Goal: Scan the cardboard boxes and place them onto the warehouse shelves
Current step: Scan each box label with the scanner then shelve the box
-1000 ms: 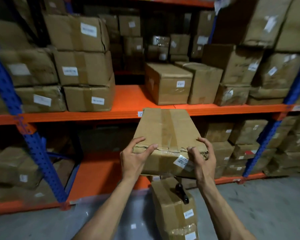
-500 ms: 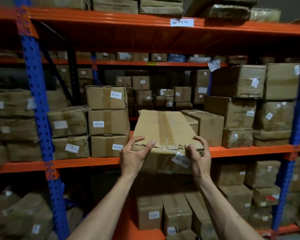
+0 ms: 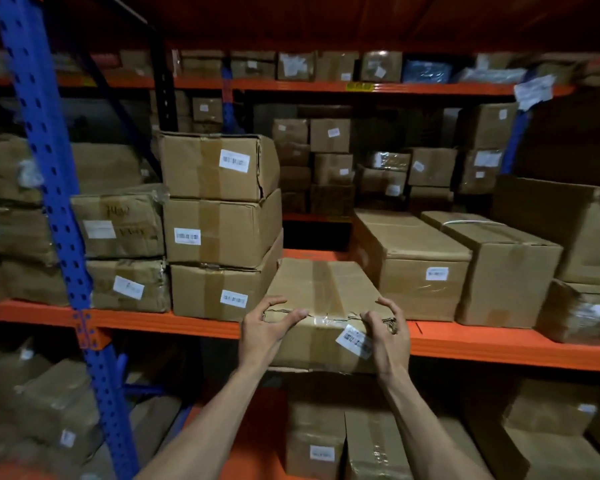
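Note:
A taped cardboard box (image 3: 323,289) with a white barcode label on its near face lies partly on the orange shelf (image 3: 499,344), in the gap between a stack of three boxes and a long box. Its near end overhangs the shelf's front edge. My left hand (image 3: 262,330) grips the box's near left corner, thumb along the top edge. My right hand (image 3: 387,336) grips the near right corner, partly covering the label.
A stack of three labelled boxes (image 3: 219,223) stands left of the gap, and a long box (image 3: 409,261) and another long box (image 3: 496,261) stand right. A blue upright post (image 3: 52,202) rises at the left. More boxes fill the rack behind and the lower shelf (image 3: 257,445).
The box has gone from in front of the lower shelf up and forward into the gap on the middle shelf. Both hands kept their grip, and the view moved closer to the rack.

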Available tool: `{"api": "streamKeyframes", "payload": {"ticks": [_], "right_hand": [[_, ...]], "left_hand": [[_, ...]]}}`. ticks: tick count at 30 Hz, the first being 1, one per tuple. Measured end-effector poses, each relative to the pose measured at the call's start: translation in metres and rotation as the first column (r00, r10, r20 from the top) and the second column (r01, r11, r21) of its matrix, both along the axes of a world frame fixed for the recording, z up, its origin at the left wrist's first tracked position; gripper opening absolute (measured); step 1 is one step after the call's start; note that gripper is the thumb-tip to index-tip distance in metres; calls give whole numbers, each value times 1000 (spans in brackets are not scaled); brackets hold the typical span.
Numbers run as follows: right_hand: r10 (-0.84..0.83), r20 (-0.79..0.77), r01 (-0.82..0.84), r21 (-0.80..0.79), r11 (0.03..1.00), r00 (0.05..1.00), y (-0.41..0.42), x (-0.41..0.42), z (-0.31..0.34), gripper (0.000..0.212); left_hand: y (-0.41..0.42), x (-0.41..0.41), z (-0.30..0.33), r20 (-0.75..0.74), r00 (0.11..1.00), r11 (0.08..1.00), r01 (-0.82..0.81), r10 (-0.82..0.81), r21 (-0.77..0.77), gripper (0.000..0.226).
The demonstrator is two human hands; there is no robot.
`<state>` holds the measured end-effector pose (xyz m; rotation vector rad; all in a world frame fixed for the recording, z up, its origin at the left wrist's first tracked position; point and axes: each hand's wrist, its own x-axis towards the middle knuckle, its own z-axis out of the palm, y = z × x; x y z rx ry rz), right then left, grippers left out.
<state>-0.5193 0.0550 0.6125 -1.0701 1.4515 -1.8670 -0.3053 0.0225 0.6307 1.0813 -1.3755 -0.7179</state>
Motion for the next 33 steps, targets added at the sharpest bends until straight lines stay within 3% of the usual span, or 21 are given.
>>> {"api": "streamKeyframes", "payload": {"ticks": [3, 8, 11, 12, 14, 16, 20, 25, 28, 33], "right_hand": [[30, -31, -29, 26, 999, 999, -42, -7, -22, 60], [89, -128, -74, 122, 990, 988, -95, -15, -38, 64], [152, -332, -96, 179, 979, 931, -125, -25, -56, 79], [120, -492, -48, 157, 986, 862, -135, -27, -61, 78], [-13, -808, 3, -13, 1000, 589, -153, -29, -71, 69], [-51, -927, -75, -85, 993, 372, -165, -28, -72, 59], [-73, -961, -56, -91, 994, 268, -189, -37, -69, 61], [67, -986, -1, 68, 998, 153, -210, -45, -59, 71], [143, -977, 29, 150, 988, 156, -214, -43, -50, 81], [205, -965, 61, 217, 974, 162, -209, -41, -43, 90]], "left_hand": [[-36, -2, -24, 55, 998, 999, 5, -8, 47, 53], [-100, 0, -39, 266, 955, 989, 108, -132, 104, 77], [-136, 2, -58, 436, 900, 999, -9, -8, 36, 79], [-145, 3, -63, 531, 843, 997, -60, 81, -56, 78], [-167, 6, -73, 698, 676, 949, -6, 235, -314, 74], [-184, 12, -73, 777, 576, 911, 126, 254, -392, 73], [-210, 25, -69, 856, 459, 893, 243, 238, -379, 74], [-222, 18, -55, 906, 398, 924, 271, 147, -269, 70], [-228, 18, -54, 926, 368, 939, 279, 90, -202, 73], [-233, 19, -55, 921, 370, 923, 296, 126, -245, 70]]}}
